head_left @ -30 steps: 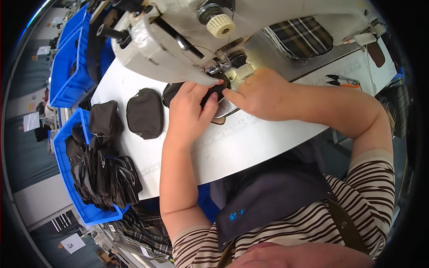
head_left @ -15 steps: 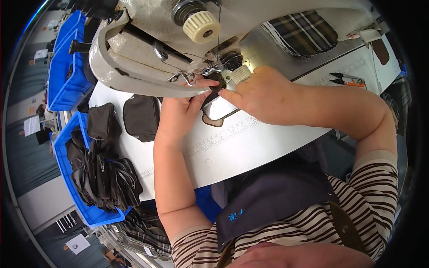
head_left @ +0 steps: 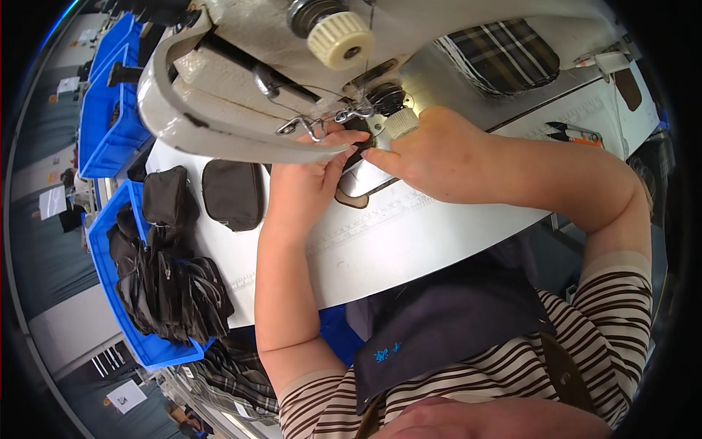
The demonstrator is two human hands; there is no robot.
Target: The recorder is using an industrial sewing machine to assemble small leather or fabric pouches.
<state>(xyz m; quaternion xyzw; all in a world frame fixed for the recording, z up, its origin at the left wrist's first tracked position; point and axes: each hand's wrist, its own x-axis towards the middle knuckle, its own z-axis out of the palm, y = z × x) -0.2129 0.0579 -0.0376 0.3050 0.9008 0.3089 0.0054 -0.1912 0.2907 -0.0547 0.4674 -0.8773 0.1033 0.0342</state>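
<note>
Dark fabric (head_left: 357,128) was pinched by the left hand (head_left: 306,184), just left of the right hand (head_left: 440,156). Right-hand grip could not be determined.

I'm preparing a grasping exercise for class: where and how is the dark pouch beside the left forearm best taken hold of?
Probably pinch the dark pouch by its near edge, coming from the person's side: it lies flat, that edge faces the white table, while the left forearm crowds its right and another pouch sits left.
</note>
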